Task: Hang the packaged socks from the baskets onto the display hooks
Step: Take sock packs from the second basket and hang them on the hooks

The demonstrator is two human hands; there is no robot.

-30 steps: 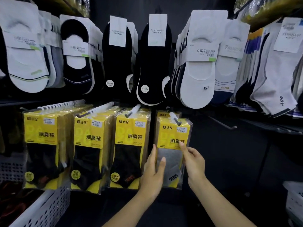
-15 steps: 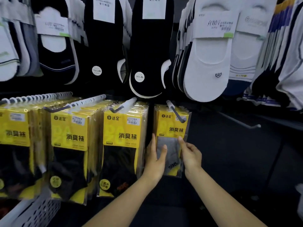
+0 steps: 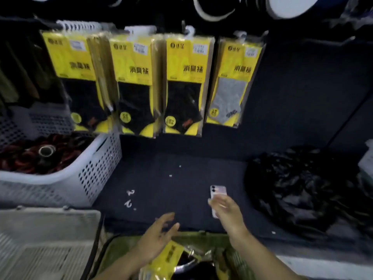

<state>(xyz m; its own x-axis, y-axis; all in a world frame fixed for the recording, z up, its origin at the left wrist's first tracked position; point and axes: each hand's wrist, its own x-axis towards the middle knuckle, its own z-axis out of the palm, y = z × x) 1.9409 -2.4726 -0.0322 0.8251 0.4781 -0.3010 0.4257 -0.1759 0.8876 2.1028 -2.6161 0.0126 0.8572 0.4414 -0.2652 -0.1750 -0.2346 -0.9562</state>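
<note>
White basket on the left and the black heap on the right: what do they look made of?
White basket: probably moulded plastic, matt, with regular holes in its wall. Black heap: seemingly thin plastic film, perhaps a bag; glossy, crinkled, catching highlights.

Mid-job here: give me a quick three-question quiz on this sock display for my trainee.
1. True or false: the grey sock pack hangs furthest right of the hanging packs.
2. What lies partly under the right hand? A. a phone B. scissors C. a cup
3. How many hanging stacks of yellow sock packs show?
Key: 1 true; 2 A, the phone; 3 four.
</note>
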